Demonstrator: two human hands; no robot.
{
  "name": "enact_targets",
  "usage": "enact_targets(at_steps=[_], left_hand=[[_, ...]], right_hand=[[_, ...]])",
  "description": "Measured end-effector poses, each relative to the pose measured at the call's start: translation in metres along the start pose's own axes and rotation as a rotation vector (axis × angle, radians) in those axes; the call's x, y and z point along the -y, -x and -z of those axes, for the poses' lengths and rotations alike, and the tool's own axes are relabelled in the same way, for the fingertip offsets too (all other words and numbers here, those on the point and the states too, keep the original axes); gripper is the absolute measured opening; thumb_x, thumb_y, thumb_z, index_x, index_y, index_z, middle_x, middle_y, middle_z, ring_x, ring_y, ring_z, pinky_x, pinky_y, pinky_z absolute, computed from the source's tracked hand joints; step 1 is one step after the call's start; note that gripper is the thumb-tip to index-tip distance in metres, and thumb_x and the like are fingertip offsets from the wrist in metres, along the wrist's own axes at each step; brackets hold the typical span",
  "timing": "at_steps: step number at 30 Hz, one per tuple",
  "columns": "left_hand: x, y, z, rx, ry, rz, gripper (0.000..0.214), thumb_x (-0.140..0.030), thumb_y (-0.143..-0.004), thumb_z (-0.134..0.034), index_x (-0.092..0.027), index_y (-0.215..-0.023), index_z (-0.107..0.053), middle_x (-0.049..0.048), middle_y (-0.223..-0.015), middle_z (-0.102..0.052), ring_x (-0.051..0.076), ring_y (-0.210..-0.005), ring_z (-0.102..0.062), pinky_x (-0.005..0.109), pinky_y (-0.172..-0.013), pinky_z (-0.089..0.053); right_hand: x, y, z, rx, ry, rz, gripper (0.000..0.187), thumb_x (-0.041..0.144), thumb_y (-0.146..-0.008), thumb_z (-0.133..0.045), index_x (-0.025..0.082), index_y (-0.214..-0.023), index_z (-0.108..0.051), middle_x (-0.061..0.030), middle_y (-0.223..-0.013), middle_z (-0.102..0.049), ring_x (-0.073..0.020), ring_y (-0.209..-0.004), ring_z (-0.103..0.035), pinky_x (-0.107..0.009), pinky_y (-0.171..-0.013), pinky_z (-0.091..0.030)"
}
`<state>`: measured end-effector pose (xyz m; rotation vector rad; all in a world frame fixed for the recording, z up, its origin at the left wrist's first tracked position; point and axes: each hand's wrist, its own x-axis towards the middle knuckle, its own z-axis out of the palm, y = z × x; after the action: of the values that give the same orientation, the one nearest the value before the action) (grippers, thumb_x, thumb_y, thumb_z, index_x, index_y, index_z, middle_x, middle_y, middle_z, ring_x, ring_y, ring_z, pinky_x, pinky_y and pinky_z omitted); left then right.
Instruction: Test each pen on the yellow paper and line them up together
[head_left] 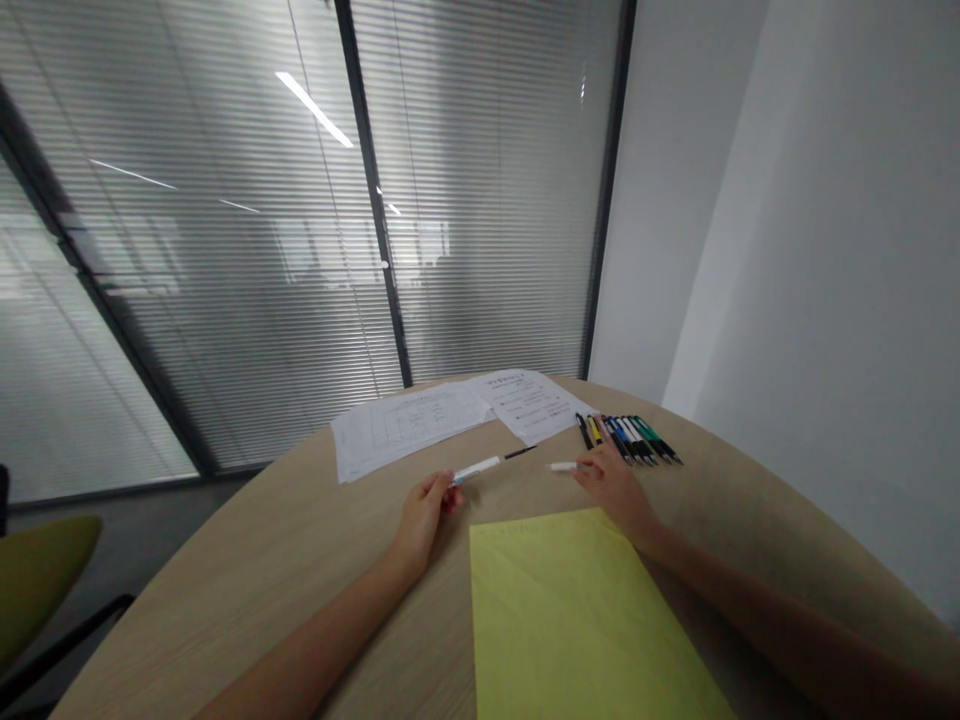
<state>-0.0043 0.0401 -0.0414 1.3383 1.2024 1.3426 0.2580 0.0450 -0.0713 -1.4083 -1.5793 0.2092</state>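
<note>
My left hand (433,505) is closed around the rear of a white pen (477,470), which points to the right above the table. A thin dark rod (520,452), like an ink refill, extends in line with the pen's front end; whether it is joined to the pen I cannot tell. A short white piece, like a pen cap or barrel part (562,466), is pinched in my right hand (606,482). The two white pieces are apart, facing each other. Just beyond my right hand lies a row of several pens (637,440) in black, yellow, blue, white and green.
A yellow sheet or folder (577,620) lies on the round wooden table (322,570) close to me. Printed papers (412,420) overlap at the far edge. Blind-covered glass panels (487,200) and a white wall (825,250) stand behind. A green chair (45,570) is at left.
</note>
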Motion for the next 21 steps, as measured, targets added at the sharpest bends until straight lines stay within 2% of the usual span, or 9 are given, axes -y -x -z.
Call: enact_targets(at_steps=[2, 5, 10, 16, 19, 21], left_hand=[[0.0010, 0.0001, -0.0006, 0.001, -0.040, -0.008, 0.034, -0.045, -0.064, -0.050, -0.016, -0.046, -0.052, -0.0019, -0.044, -0.047, 0.010, -0.041, -0.040, 0.022, -0.043, -0.030], [0.0026, 0.0000, -0.0009, 0.023, -0.093, -0.018, 0.036, -0.046, -0.065, -0.049, -0.017, -0.046, -0.052, -0.0025, -0.043, -0.045, 0.011, -0.041, -0.039, 0.022, -0.044, -0.030], [0.0040, -0.0002, -0.0003, 0.044, -0.159, -0.048, 0.038, -0.047, -0.067, -0.047, -0.017, -0.046, -0.051, -0.0025, -0.042, -0.045, 0.011, -0.042, -0.040, 0.023, -0.045, -0.030], [0.0033, -0.0007, 0.0000, 0.051, -0.186, -0.057, 0.038, -0.048, -0.068, -0.047, -0.017, -0.045, -0.050, -0.0024, -0.042, -0.045, 0.011, -0.042, -0.039, 0.023, -0.045, -0.029], [0.0029, -0.0008, -0.0001, 0.064, -0.185, -0.052, 0.038, -0.048, -0.068, -0.047, -0.017, -0.045, -0.050, -0.0028, -0.041, -0.043, 0.011, -0.041, -0.038, 0.023, -0.045, -0.028], [0.0018, -0.0002, -0.0005, 0.078, -0.189, -0.052, 0.038, -0.048, -0.067, -0.047, -0.017, -0.045, -0.050, -0.0027, -0.041, -0.043, 0.011, -0.042, -0.038, 0.023, -0.045, -0.028]], right_hand=[[-0.0027, 0.0007, 0.0032, -0.026, 0.205, 0.165, 0.010, 0.028, -0.072, -0.053, 0.020, -0.072, -0.059, -0.0067, -0.085, -0.055, -0.0188, -0.082, -0.053, -0.033, -0.076, -0.041], [-0.0034, 0.0038, 0.0048, 0.012, 0.414, 0.253, 0.011, 0.023, -0.075, -0.050, 0.020, -0.072, -0.060, -0.0075, -0.086, -0.054, -0.0194, -0.087, -0.051, -0.033, -0.080, -0.039], [-0.0036, 0.0080, 0.0020, 0.071, 0.594, 0.188, 0.013, 0.026, -0.073, -0.053, 0.021, -0.063, -0.057, -0.0064, -0.078, -0.056, -0.0186, -0.079, -0.052, -0.028, -0.066, -0.040], [-0.0048, 0.0072, 0.0013, 0.102, 0.654, 0.111, 0.015, 0.029, -0.073, -0.053, 0.020, -0.061, -0.054, -0.0046, -0.074, -0.056, -0.0149, -0.067, -0.052, -0.025, -0.055, -0.036], [-0.0023, 0.0068, 0.0026, 0.115, 0.625, 0.071, 0.014, 0.031, -0.075, -0.051, 0.020, -0.068, -0.056, -0.0050, -0.078, -0.056, -0.0160, -0.069, -0.053, -0.026, -0.055, -0.037], [0.0004, 0.0069, 0.0034, 0.084, 0.570, 0.092, 0.014, 0.030, -0.076, -0.049, 0.020, -0.081, -0.058, -0.0064, -0.086, -0.056, -0.0178, -0.075, -0.054, -0.027, -0.059, -0.038]])
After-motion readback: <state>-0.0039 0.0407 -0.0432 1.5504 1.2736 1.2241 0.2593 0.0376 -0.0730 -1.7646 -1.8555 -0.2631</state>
